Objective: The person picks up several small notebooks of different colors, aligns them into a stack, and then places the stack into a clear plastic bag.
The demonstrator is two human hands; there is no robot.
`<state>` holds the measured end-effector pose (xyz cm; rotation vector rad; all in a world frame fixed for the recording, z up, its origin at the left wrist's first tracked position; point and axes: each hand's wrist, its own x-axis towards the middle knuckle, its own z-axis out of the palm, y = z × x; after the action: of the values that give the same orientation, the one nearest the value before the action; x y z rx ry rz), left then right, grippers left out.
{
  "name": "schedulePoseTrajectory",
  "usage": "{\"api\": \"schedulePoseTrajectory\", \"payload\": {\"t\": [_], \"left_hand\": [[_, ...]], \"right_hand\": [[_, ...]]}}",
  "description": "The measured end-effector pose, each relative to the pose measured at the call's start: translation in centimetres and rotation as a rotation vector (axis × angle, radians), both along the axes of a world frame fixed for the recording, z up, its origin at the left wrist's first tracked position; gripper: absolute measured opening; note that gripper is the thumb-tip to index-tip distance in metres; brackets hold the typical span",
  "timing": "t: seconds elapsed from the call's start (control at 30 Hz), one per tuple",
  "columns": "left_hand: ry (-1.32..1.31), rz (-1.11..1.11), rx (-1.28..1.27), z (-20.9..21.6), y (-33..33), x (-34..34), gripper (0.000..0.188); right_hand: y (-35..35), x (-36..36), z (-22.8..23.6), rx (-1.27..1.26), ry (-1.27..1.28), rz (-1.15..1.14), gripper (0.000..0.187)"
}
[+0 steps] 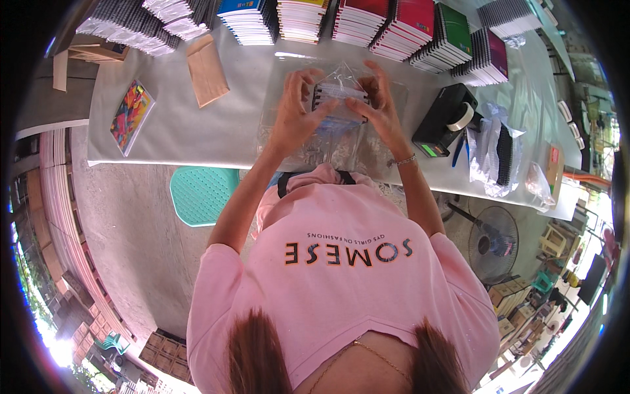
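Between my two hands is a small stack of spiral notebooks (340, 93), with black binding showing along its sides. Clear plastic wrap surrounds it and rises to a crumpled peak at its far end. My left hand (298, 108) grips the stack's left side, thumb pointing inward. From the right, my right hand (380, 105) holds the other side, its thumb pressed on the near part. Flat clear plastic sheets (275, 98) lie on the table beneath. How many notebooks are in the stack, I cannot tell.
Stacks of coloured spiral notebooks (403, 26) line the table's far side. To the left lie a brown envelope (207, 71) and a colourful notebook (131, 117). On the right stand a black tape dispenser (443, 121), a blue pen (461, 150) and plastic-wrapped black spirals (504, 154). A green stool (203, 195) and fan (492, 244) are below.
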<state>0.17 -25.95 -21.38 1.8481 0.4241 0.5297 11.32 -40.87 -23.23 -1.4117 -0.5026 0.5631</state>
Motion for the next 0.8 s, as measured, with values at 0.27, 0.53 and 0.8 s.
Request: {"api": "schedulePoseTrajectory", "payload": {"t": [0.27,0.53,0.8], "left_hand": [[0.053,-0.361,-0.773,-1.6,1.9,1.0,0.034],[0.098,-0.335,-0.739,-2.1,2.4,1.0,0.027],[0.070,-0.335,-0.578,-1.5,2.6,1.2,0.023]], "right_hand": [[-0.9,0.9,-1.3,-0.063,0.194,0.190,0.037],[-0.4,-0.7,-1.4,0.061,0.131,0.082,0.027],[-1.4,-0.9,-0.5,0.005,0.005,0.112,0.033]]}}
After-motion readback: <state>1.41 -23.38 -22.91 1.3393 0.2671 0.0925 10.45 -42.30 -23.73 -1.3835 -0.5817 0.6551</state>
